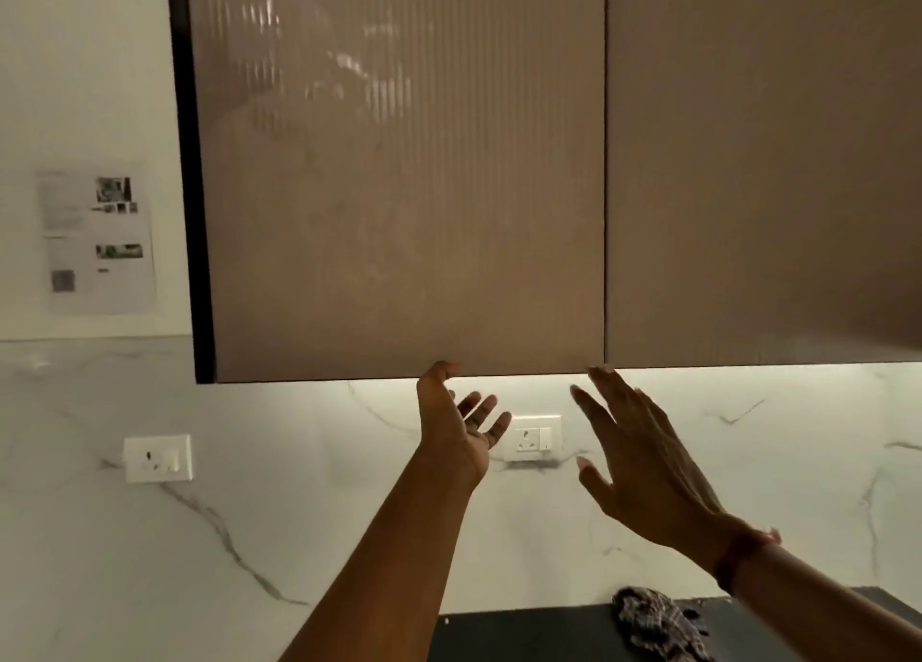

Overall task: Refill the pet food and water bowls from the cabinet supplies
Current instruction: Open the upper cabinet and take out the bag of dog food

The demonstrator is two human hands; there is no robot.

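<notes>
A brown wall cabinet fills the upper view, with a glossy left door (399, 187) and a right door (763, 172), both closed. My left hand (456, 427) is raised just under the left door's bottom edge, palm up, fingers spread, its thumb touching the edge. My right hand (643, 452) is raised below the seam between the two doors, fingers apart, fingertips at the bottom edge. Neither hand holds anything. No bowls, food or water supplies are in sight.
A white marble backsplash (299, 487) runs below the cabinet with two sockets (157, 458) (532, 438). A dark countertop (524, 634) lies at the bottom with a checked cloth (658, 621) on it. A printed sheet (97, 240) is stuck on the left wall.
</notes>
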